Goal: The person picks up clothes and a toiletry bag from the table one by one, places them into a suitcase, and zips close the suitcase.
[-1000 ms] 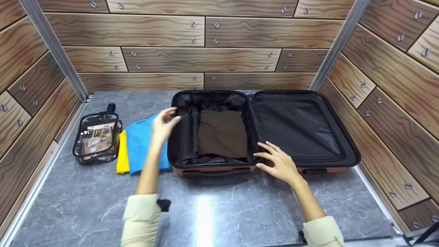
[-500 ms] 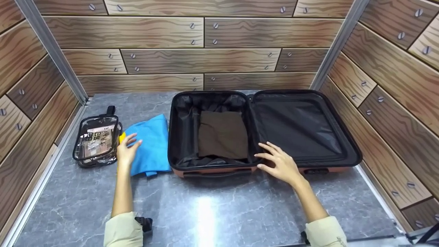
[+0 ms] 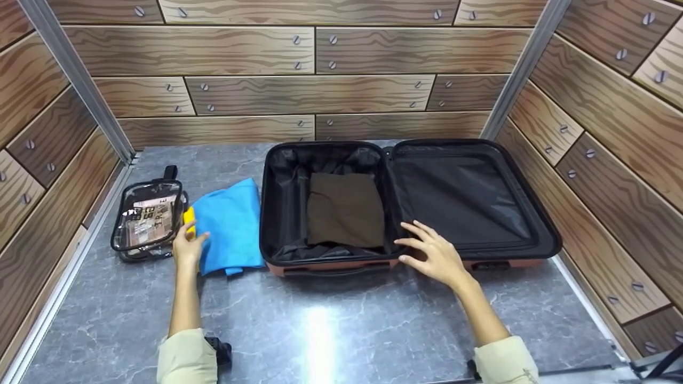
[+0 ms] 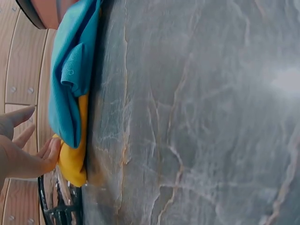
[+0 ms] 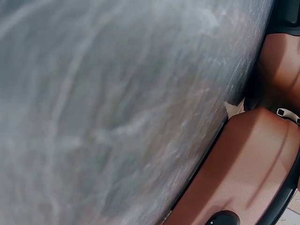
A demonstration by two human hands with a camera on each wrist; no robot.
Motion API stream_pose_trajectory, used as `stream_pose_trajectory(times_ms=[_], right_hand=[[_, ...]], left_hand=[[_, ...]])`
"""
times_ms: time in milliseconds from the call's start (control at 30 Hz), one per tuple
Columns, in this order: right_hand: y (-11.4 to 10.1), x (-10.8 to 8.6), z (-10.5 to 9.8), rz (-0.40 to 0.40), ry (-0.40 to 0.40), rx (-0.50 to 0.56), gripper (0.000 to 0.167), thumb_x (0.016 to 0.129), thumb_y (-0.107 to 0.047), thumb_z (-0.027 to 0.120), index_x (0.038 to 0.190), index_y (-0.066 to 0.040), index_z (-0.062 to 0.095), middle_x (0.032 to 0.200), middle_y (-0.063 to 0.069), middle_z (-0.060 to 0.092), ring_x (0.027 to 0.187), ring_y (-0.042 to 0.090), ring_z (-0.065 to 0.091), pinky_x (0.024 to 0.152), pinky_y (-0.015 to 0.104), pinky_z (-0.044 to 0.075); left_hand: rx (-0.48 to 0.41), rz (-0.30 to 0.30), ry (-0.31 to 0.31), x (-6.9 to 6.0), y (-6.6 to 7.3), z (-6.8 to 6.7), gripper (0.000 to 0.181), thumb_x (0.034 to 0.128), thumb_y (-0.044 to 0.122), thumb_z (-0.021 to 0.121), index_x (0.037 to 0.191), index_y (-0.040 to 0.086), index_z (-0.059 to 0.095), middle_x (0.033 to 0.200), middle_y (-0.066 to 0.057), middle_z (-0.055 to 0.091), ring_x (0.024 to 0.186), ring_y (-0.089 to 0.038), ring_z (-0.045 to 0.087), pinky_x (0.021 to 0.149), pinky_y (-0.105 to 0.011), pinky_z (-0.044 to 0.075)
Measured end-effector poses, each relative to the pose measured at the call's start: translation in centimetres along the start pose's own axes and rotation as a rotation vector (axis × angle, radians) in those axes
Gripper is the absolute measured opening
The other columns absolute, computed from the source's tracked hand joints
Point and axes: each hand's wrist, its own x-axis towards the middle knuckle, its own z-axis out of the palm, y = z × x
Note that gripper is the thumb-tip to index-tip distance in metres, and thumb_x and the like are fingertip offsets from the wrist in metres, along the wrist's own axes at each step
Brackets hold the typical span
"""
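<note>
My left hand is at the left edge of a folded blue cloth, which lies over a folded yellow cloth. In the left wrist view, fingertips of the left hand touch the yellow cloth, the thumb held apart. My right hand is spread at the front of an open suitcase, near its hinge side; contact cannot be told. A folded brown garment lies in the suitcase's left half. The right wrist view shows the suitcase's orange-brown shell, without the hand.
A clear black-edged travel pouch with packets inside stands left of the cloths. The suitcase's right half, the lid, lies flat to the right. Wood-patterned walls surround the grey marbled tabletop on three sides.
My left hand has moved left from the suitcase's left rim, across the blue cloth, to the yellow cloth's edge. The blue cloth's front edge has shifted slightly. My right hand has stayed still.
</note>
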Motion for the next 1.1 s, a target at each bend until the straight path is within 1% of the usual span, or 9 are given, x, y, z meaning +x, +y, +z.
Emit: stream_pose_trajectory(times_ms=[133,233,367,600,700,833,933,1033,1100], right_hand=[[0.1,0.0,0.0,0.003,-0.002,-0.004,0.034,0.084,-0.049,0.06,0.112,-0.031,0.066,0.137,-0.007,0.043,0.13,0.021,0.032,0.08,0.049,0.046],[0.1,0.0,0.0,0.007,0.0,-0.008,0.034,0.084,-0.049,0.06,0.112,-0.031,0.067,0.137,-0.008,0.043,0.13,0.02,0.032,0.079,0.048,0.046],[0.1,0.0,0.0,0.007,-0.001,-0.006,0.035,0.084,-0.049,0.06,0.112,-0.03,0.066,0.138,-0.007,0.043,0.13,0.02,0.032,0.08,0.048,0.046],[0.0,0.0,0.0,0.001,0.003,-0.007,0.035,0.084,-0.05,0.06,0.112,-0.031,0.067,0.137,-0.007,0.044,0.13,0.02,0.032,0.079,0.048,0.046],[0.0,-0.1,0.0,-0.002,0.01,-0.007,0.035,0.083,-0.049,0.061,0.112,-0.031,0.067,0.137,-0.007,0.044,0.129,0.021,0.033,0.079,0.048,0.047],[-0.1,-0.1,0.1,-0.001,0.017,-0.009,0.034,0.083,-0.048,0.062,0.112,-0.031,0.067,0.137,-0.006,0.044,0.129,0.021,0.033,0.079,0.048,0.046],[-0.1,-0.1,0.1,-0.003,0.011,-0.009,0.035,0.083,-0.048,0.062,0.113,-0.031,0.066,0.138,-0.006,0.043,0.13,0.022,0.032,0.079,0.049,0.046],[-0.1,-0.1,0.0,-0.007,0.011,-0.005,0.035,0.083,-0.048,0.062,0.113,-0.03,0.066,0.138,-0.006,0.043,0.13,0.022,0.032,0.08,0.049,0.046],[-0.1,0.0,0.0,-0.009,0.013,-0.007,0.035,0.083,-0.048,0.062,0.113,-0.03,0.066,0.138,-0.006,0.043,0.129,0.023,0.032,0.08,0.049,0.046]], left_hand=[[-0.033,-0.035,-0.036,0.1,0.3,0.0,0.047,0.0854,0.004,0.061,0.13,-0.002,0.046,0.124,-0.032,0.046,0.115,-0.039,0.044,0.097,-0.045,0.032],[0.001,-0.073,-0.098,0.4,0.6,0.0,0.049,0.0871,0.007,0.059,0.132,-0.002,0.043,0.13,-0.031,0.042,0.12,-0.039,0.039,0.098,-0.045,0.031],[0.039,-0.121,-0.193,1.2,1.1,-0.1,0.05,0.0884,0.01,0.056,0.133,-0.003,0.04,0.139,-0.029,0.03,0.124,-0.041,0.031,0.1,-0.045,0.028],[-0.087,-0.206,-0.36,2.7,0.7,-0.2,0.047,0.0898,0.011,0.056,0.133,-0.001,0.041,0.148,-0.021,0.016,0.131,-0.038,0.017,0.105,-0.047,0.016],[-0.141,-0.22,-0.406,3.2,0.3,-0.2,0.051,0.09,0.013,0.057,0.137,0.003,0.039,0.15,-0.018,0.011,0.134,-0.036,0.011,0.106,-0.049,0.011],[-0.193,-0.197,-0.423,3.6,-0.3,-0.1,0.056,0.0887,0.013,0.059,0.139,0.006,0.037,0.151,-0.016,0.009,0.135,-0.033,0.007,0.107,-0.048,0.009],[-0.217,-0.198,-0.429,3.5,-0.7,0.1,0.058,0.0887,0.012,0.06,0.141,0.007,0.035,0.151,-0.013,0.008,0.135,-0.031,0.006,0.107,-0.046,0.009],[-0.25,-0.199,-0.41,3.5,-1.0,0.4,0.06,0.0884,0.012,0.06,0.142,0.008,0.034,0.152,-0.011,0.008,0.136,-0.028,0.006,0.108,-0.044,0.01],[-0.282,-0.194,-0.374,3.5,-1.1,0.7,0.061,0.0872,0.011,0.062,0.142,0.009,0.035,0.152,-0.01,0.01,0.136,-0.027,0.008,0.108,-0.042,0.011]])
